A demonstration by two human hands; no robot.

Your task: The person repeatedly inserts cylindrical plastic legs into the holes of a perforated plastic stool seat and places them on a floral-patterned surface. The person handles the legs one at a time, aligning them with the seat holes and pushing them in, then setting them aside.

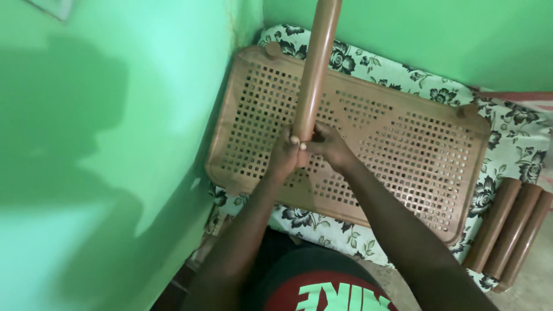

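Note:
Both my hands grip the lower end of a long brown plastic tube (315, 63) that rises toward the top of the view. My left hand (286, 154) wraps the tube from the left, my right hand (327, 144) from the right, thumbs touching. Under them lies a brown perforated plastic shelf panel (403, 155), flat on a floral-patterned cloth (518, 144). The panel has round sockets at its corners.
Green walls meet in a corner at the upper left (115, 144). Three more brown tubes (510, 230) lie side by side at the right edge of the floral cloth. A bare floor patch (536, 276) shows at the lower right.

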